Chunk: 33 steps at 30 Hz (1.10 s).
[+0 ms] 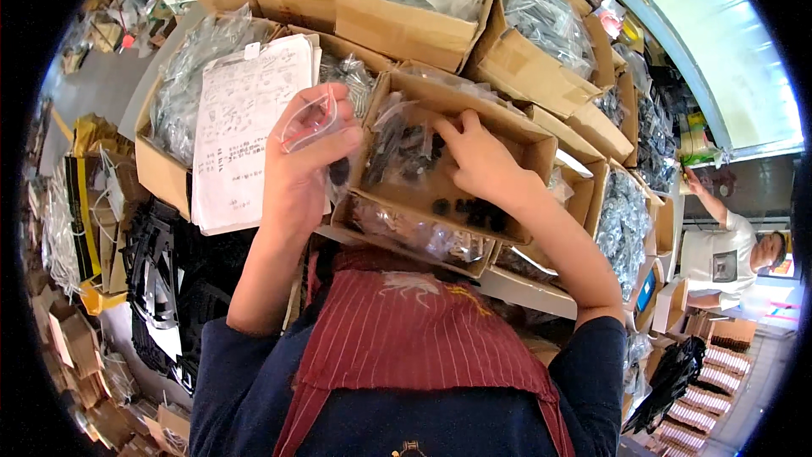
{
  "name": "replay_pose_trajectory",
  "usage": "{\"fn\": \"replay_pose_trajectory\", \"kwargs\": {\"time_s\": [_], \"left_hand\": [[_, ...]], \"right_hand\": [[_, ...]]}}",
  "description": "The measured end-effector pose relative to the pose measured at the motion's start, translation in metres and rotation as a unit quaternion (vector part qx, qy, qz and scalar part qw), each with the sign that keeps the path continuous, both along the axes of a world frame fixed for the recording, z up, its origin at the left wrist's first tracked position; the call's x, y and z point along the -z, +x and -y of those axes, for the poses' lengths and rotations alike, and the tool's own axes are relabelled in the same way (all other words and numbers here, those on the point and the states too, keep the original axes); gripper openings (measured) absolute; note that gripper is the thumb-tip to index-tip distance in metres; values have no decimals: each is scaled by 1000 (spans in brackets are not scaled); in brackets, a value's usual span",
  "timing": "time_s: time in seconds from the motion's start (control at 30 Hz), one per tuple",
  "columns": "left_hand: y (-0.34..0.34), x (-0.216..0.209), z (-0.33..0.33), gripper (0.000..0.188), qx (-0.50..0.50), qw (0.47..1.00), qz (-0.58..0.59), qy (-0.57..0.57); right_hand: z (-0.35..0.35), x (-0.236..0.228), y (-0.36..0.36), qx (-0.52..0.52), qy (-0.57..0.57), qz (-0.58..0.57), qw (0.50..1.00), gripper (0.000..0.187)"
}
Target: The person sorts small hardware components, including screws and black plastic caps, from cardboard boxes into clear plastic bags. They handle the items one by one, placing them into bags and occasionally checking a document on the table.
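My left hand (320, 137) is raised in front of the papers, its fingers closed on a small clear plastic bag (315, 123) with a red line along its edge. Dark pieces show through the plastic below the palm. My right hand (484, 159) reaches into an open cardboard box (499, 114), fingers bent and apart beside small black parts (416, 152). Nothing shows between those fingers. Another cluster of black parts (480, 210) lies in the box's near right corner. Clear plastic covers some of the parts at the box's left side.
Handwritten sheets (245, 131) rest on a carton at left. Cartons of bagged parts (545, 25) crowd the far side, and more bags (624, 220) stand at right. Black parts (161, 279) are heaped at left. Another person (719, 258) is at far right.
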<state>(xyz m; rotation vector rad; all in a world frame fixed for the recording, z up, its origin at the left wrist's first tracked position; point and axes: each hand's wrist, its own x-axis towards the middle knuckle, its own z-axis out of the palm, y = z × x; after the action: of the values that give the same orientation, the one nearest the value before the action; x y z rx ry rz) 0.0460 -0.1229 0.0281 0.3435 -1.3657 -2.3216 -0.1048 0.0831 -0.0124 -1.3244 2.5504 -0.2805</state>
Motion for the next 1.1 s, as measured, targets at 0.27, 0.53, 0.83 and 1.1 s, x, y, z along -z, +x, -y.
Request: {"fn": "replay_pose_trajectory", "kwargs": {"time_s": [0.27, 0.53, 0.83, 1.1], "left_hand": [[2, 13, -10, 40, 56, 998, 10, 13], [2, 9, -11, 40, 79, 996, 27, -1], [-5, 12, -18, 40, 70, 997, 22, 6], [-5, 14, -18, 41, 54, 998, 22, -37]], "right_hand": [[3, 3, -5, -45, 31, 54, 997, 28], [-16, -12, -16, -46, -15, 52, 997, 21], [20, 13, -13, -117, -114, 40, 986, 17], [33, 10, 1, -127, -32, -57, 990, 21]]}}
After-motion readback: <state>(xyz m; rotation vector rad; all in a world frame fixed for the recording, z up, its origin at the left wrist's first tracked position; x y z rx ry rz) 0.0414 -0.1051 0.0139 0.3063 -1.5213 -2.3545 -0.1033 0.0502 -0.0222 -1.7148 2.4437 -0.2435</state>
